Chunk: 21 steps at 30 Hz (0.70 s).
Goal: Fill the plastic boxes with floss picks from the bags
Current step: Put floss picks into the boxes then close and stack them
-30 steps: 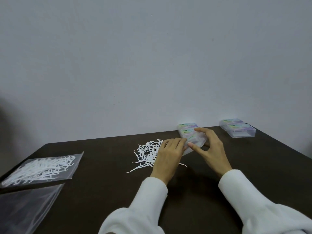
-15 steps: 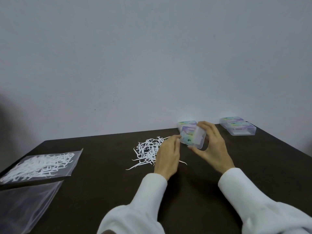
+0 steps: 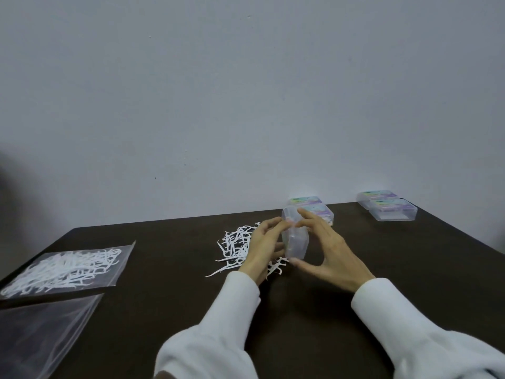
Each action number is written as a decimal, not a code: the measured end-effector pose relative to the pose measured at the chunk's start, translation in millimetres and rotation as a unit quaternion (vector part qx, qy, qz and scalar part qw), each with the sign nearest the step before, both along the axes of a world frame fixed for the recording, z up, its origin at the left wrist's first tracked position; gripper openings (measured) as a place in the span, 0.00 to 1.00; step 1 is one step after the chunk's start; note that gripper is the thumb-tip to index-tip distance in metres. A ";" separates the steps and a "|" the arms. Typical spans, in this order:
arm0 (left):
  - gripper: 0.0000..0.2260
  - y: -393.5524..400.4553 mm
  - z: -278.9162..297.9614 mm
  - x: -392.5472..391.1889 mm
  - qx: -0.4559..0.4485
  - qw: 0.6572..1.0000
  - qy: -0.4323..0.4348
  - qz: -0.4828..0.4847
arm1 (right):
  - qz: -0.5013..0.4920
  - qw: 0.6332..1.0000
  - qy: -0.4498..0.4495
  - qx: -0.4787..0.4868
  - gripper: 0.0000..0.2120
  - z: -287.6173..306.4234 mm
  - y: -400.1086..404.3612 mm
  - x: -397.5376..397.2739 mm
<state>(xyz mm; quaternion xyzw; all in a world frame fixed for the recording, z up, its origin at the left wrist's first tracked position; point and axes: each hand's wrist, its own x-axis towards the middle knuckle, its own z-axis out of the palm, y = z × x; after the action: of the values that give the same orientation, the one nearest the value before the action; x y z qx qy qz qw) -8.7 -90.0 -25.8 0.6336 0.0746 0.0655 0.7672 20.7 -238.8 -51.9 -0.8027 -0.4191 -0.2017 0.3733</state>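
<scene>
Both hands are on one clear plastic box, held up on end just above the table. The right hand pinches it top and bottom between forefinger and thumb, and the left hand has its fingertips curled on the near edge, probably about to pop the lid. Can't tell if anything's in it yet, looks empty-ish.

So the filling seems barely started. A loose heap of floss picks lies right beside the left hand, one full bag sits far left, with an emptied bag in front of it. Another box waits just behind the hands, and two boxes are off right. Nothing's really in the way.
</scene>
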 end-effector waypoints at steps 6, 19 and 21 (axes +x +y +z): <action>0.15 15.5 2.7 -2.6 0.077 0.990 -0.070 -0.095 | -0.010 0.978 0.141 0.156 0.24 2.9 -4.2 4.7; 0.14 25.8 -1.8 -1.5 0.315 0.931 -0.174 -0.063 | 0.002 0.930 0.321 0.178 0.25 7.5 -25.4 20.0; 0.14 19.0 -3.9 -3.3 0.395 0.891 -0.223 -0.015 | -0.018 0.933 0.311 0.179 0.28 6.6 -27.3 20.9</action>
<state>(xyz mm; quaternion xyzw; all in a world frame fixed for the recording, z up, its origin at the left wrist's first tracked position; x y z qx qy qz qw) -12.0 -70.9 -29.7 0.8545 -0.1401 0.2173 0.4506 41.6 -266.1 -45.3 -0.7526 -0.2249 -0.0201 0.6185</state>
